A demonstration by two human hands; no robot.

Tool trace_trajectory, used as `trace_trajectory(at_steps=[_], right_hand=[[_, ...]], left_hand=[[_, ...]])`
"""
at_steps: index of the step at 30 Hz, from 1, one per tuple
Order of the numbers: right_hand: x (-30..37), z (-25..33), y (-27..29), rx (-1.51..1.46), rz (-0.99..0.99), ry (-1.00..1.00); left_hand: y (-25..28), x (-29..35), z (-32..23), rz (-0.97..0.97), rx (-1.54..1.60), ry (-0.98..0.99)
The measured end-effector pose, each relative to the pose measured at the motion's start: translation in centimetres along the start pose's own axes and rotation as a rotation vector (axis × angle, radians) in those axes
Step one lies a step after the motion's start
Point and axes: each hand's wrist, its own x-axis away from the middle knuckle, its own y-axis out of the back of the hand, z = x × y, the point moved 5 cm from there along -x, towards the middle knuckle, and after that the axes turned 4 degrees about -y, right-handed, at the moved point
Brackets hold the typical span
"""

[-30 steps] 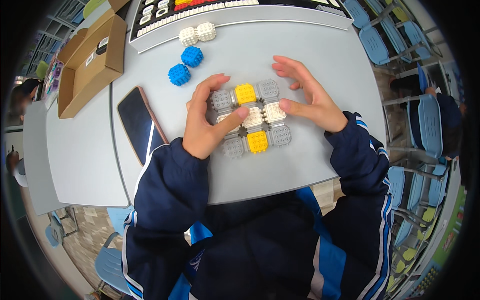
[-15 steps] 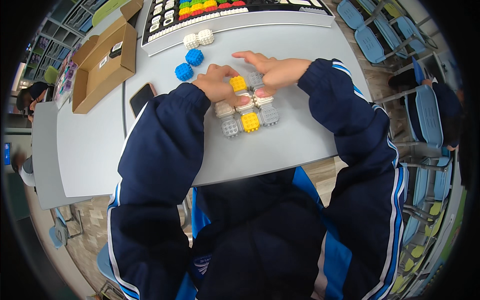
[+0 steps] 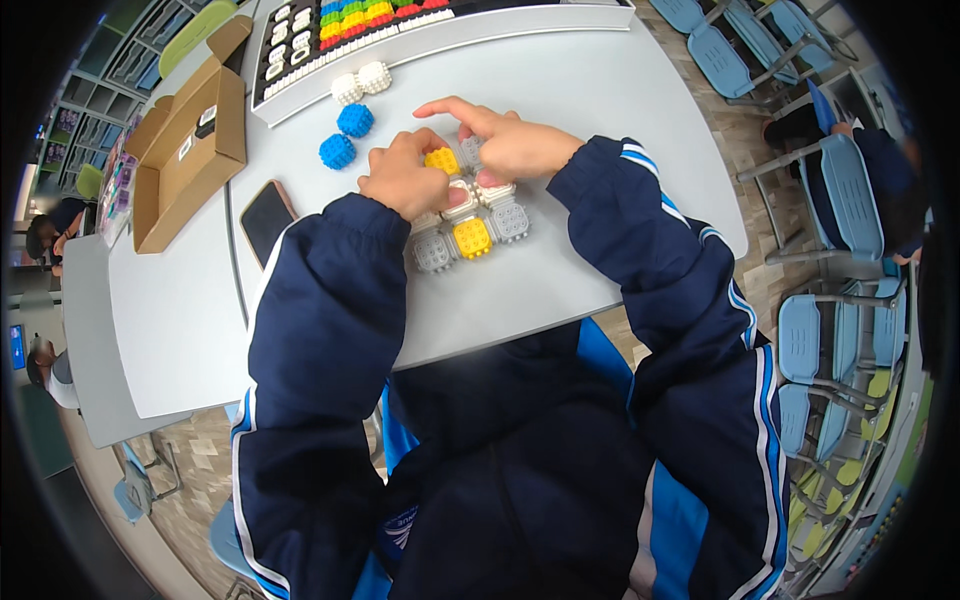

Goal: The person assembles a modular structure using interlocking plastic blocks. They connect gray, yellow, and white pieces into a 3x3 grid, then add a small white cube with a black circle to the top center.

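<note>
On the table lies a flat assembly of joined knobbly cube blocks: a yellow block at its near side between a grey block and another grey block, white blocks in the middle row, and one more yellow block at the far side. My left hand grips its left part, thumb on a white block and fingers bent around the far yellow one. From the right, my right hand holds the assembly, thumb pressed on the white blocks, index finger stretched out. My fingers hide part of the far row.
Two blue blocks and a white block pair lie beyond my left hand. A tray of coloured blocks stands at the back. Left are a phone and an open cardboard box. Blue chairs stand right.
The whole view has shifted, so the table and blocks sit further left in the picture. Both hands keep nearly the same hold on the assembly.
</note>
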Motion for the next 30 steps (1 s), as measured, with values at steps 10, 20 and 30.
trace_trajectory(at_steps=[10,20,30], right_hand=[[2.0,-1.0,0.1,-0.196,-0.094,0.476],[5.0,-2.6,-0.1,-0.317,-0.213,0.279],[5.3,-1.5,-0.2,-0.309,-0.182,0.292]], left_hand=[[-0.1,0.5,1.8,-0.094,0.186,-0.374],[-0.7,4.4,4.1,-0.149,0.731,-0.383],[-1.0,3.3,4.0,-0.175,0.892,-0.229]])
